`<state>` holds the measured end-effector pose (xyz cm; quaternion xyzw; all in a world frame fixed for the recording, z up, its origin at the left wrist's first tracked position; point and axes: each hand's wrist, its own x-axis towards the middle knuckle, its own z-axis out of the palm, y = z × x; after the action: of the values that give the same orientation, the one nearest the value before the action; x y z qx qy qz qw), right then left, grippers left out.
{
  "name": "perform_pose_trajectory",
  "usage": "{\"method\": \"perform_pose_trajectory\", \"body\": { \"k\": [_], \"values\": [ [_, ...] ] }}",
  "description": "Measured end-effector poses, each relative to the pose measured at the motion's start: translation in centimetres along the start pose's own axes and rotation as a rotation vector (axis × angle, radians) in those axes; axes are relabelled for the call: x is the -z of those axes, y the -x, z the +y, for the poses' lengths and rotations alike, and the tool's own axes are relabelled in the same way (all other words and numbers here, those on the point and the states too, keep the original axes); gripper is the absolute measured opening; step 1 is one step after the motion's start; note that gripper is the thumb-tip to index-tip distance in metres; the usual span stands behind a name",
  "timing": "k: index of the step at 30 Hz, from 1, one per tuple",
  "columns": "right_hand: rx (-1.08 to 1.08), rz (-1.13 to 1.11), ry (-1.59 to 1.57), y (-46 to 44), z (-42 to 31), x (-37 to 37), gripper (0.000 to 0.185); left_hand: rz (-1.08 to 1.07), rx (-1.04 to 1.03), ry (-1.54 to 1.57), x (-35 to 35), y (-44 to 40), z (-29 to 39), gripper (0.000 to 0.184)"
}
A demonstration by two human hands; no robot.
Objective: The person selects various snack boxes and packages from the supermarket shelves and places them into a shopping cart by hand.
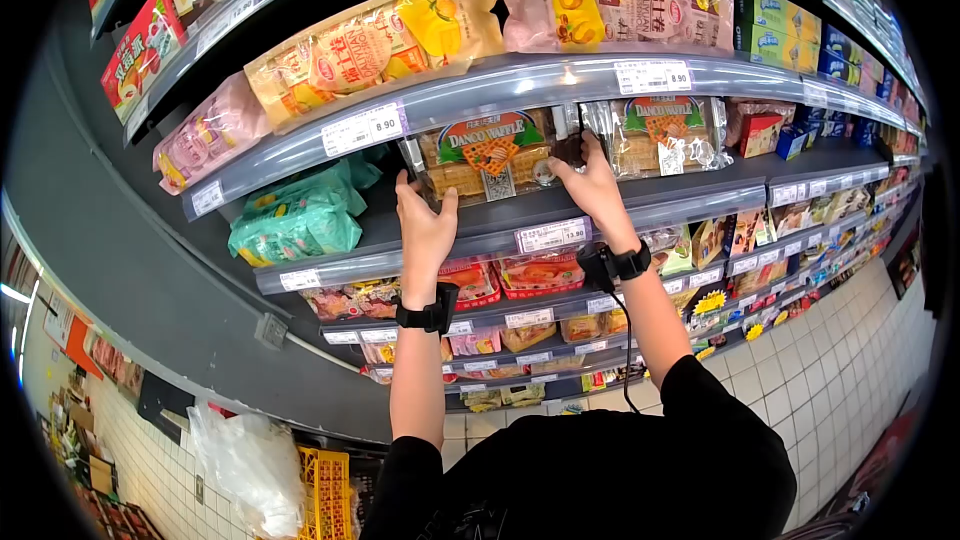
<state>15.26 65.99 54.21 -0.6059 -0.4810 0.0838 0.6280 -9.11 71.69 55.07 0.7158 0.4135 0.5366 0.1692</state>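
Observation:
A clear-wrapped pack of waffles point(470, 165) with a green and orange "Danco Waffle" label lies on the middle shelf. My left hand point(426, 228) grips its left end, with the thumb on the front and the fingers around the side. At the other end my right hand point(594, 188) holds the pack, its thumb across the front corner. A second waffle pack point(660, 140) sits just to the right of my right hand. To the left of my left hand lies a green bag point(305, 215). Black bands are strapped round both wrists.
Above runs a shelf edge point(500, 85) with price tags, carrying a yellow snack bag point(375, 40) and a pink one point(625, 5). Lower shelves hold several packaged foods. A yellow crate point(325, 490) and a white plastic bag point(245, 465) stand at lower left.

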Motion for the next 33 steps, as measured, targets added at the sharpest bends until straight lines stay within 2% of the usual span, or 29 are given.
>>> {"method": "perform_pose_trajectory", "body": {
  "k": [1,2,4,5,6,7,10,11,13,16,20,23,33],
  "values": [
    [-0.076,-0.079,-0.051,-0.4,-0.3,0.3,0.085,-0.03,0.021,-0.002,0.0,-0.4,-0.2,0.064],
    [-0.054,-0.065,-0.048,-0.8,0.1,-0.1,0.09,-0.037,0.015,0.004,0.0,-0.4,-0.3,0.064],
    [-0.084,-0.134,-0.073,-0.7,0.2,-0.3,0.086,-0.058,-0.002,-0.075,0.5,0.0,0.1,0.052],
    [-0.087,-0.149,-0.083,-0.5,0.2,-0.4,0.083,-0.064,-0.008,-0.065,0.6,0.0,0.1,0.052],
    [-0.095,-0.197,-0.095,0.6,-2.6,0.9,0.075,-0.101,0.017,-0.065,0.8,0.0,0.1,0.047],
    [-0.038,-0.155,-0.077,0.6,-1.0,0.3,0.066,-0.129,0.047,-0.067,1.0,0.2,0.1,0.042],
    [-0.036,-0.08,-0.014,1.2,-0.3,0.3,0.061,-0.078,0.004,0.098,1.4,0.8,0.0,0.037],
    [0.053,-0.037,-0.035,1.4,0.1,0.2,0.059,-0.048,-0.012,0.172,1.6,1.2,-0.1,0.034],
    [0.151,-0.011,-0.059,2.3,-1.2,0.2,0.057,-0.011,0.006,0.19,2.5,2.0,0.1,0.034],
    [0.046,-0.077,-0.24,4.4,-4.0,1.3,0.051,0.09,-0.015,0.299,4.4,3.9,1.6,0.034],
    [0.017,-0.055,-0.26,7.3,-5.0,2.0,0.043,0.187,0.028,0.394,6.5,7.6,2.2,0.032],
    [0.075,-0.137,-0.229,9.7,-6.5,3.1,0.042,0.253,0.111,0.423,8.4,10.8,4.3,0.03],
    [-0.02,-0.376,-0.34,14.9,-7.0,8.3,0.039,0.339,0.23,0.234,10.3,20.3,9.5,0.03]
  ]
}}
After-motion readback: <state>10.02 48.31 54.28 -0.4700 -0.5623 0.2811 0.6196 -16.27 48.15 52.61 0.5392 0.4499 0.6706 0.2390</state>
